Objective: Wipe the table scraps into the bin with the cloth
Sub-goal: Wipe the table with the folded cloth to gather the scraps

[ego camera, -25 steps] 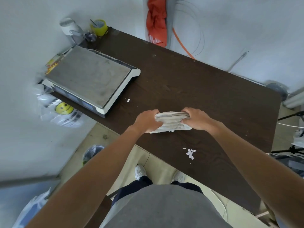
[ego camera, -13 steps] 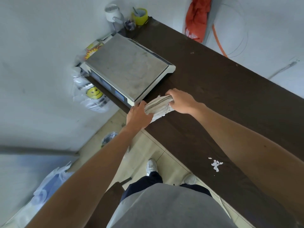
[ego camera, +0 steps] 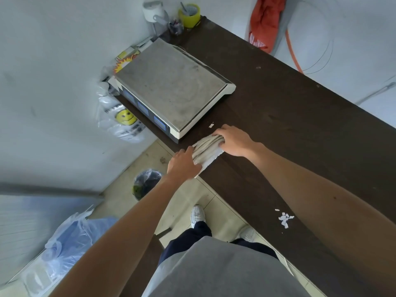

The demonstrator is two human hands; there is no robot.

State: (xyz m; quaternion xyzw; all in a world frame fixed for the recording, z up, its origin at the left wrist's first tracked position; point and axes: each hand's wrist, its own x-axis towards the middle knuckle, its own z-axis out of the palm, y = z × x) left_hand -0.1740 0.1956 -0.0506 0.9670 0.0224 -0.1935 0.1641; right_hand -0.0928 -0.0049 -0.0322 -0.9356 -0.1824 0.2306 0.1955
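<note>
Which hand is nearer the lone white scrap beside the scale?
Right. The right hand holds the cloth with its fingertips just short of the scrap; the left hand grips the cloth's other end at the table edge, farther away.

The flat grey metal-topped weighing scale (ego camera: 171, 86) sits on the left end of the dark brown wooden table (ego camera: 300, 108). Just before the scale's near corner, the folded beige cloth (ego camera: 206, 150) lies on the table's near edge. The left hand (ego camera: 184, 165) grips its near end and the right hand (ego camera: 232, 140) grips its far end. A small white paper scrap (ego camera: 211, 125) lies between the scale and the right hand. A cluster of white paper scraps (ego camera: 284, 218) lies well to the right of the scale, near the table's near edge. The round black-lined bin (ego camera: 146, 183) stands on the floor before the scale. A yellow plastic cup (ego camera: 189, 15) stands behind the scale.
</note>
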